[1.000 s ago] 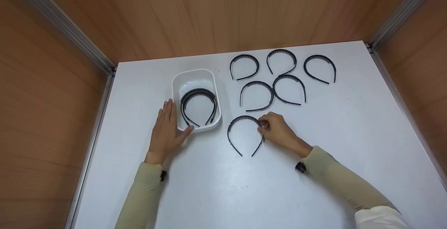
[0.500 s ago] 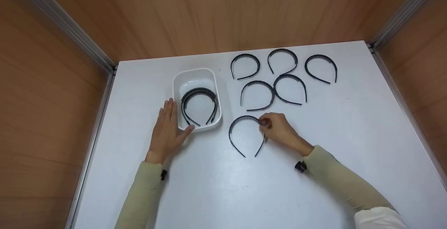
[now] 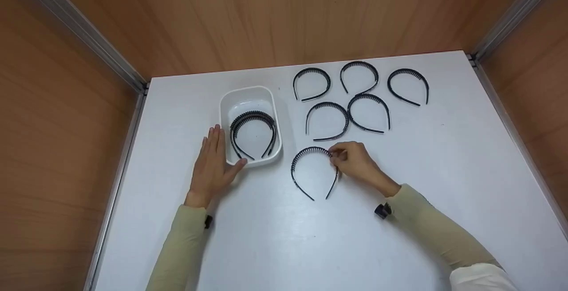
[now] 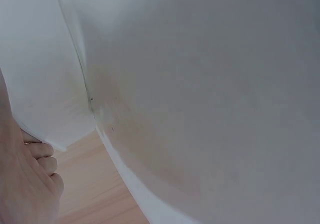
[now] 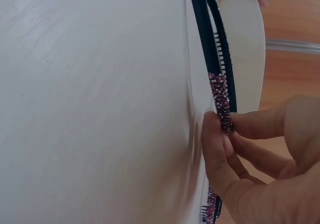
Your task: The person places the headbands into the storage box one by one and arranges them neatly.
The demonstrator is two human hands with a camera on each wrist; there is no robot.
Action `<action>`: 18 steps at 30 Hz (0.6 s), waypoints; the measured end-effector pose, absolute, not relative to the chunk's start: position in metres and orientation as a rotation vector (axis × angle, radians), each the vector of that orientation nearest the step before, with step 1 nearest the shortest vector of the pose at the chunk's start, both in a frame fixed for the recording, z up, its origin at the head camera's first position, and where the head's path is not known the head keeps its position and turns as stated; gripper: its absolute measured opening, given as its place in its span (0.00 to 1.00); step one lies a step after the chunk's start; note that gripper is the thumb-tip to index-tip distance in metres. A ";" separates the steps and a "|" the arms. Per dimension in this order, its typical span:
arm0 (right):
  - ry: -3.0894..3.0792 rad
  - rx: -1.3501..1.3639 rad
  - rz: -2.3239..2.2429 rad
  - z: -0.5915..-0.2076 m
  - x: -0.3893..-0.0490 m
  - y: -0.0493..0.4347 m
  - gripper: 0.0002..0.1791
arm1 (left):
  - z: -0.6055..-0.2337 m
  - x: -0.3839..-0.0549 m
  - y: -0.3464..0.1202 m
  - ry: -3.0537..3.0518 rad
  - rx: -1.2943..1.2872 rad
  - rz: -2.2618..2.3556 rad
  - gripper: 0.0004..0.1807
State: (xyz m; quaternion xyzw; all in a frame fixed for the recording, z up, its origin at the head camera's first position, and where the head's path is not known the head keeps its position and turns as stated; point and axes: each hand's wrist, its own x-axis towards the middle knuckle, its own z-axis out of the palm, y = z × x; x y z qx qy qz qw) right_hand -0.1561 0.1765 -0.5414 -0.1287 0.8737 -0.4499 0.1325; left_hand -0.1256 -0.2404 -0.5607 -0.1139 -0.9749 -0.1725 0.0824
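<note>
In the head view, my right hand [image 3: 355, 162] pinches the right side of a black toothed headband [image 3: 310, 150], its two ends pointing toward me. Up close in the right wrist view, pink and silver sparkly bits cover part of the headband [image 5: 220, 92], with thumb and fingertips on either side of that band. My left hand [image 3: 208, 173] lies straight-fingered along the left side of a white plastic tub [image 3: 280, 142], thumb at its front corner. Inside the tub, several black headbands [image 3: 253, 117] nest together. The left wrist view shows the left hand [image 4: 27, 179] against the tub's pale wall [image 4: 45, 64].
Several more black headbands lie at the back right of the white table [image 3: 284, 246], among them one headband [image 3: 408, 72] at the far right and another [image 3: 328, 104] nearer the middle. Wooden panels [image 3: 284, 20] enclose the table at the back and sides.
The pinched headband has shifted slightly to the right along with my right hand, its ends swinging a little rightward. My left hand and the tub have stayed in place.
</note>
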 end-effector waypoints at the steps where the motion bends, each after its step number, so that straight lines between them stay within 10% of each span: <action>1: 2.535 -0.375 -1.312 -0.541 -0.156 0.177 0.12 | -0.560 -0.125 -0.240 -2.916 -0.337 -0.513 0.59; 18: 2.463 -0.298 -1.444 -0.533 -0.159 0.180 0.13 | -0.556 -0.124 -0.238 -2.929 -0.322 -0.507 0.60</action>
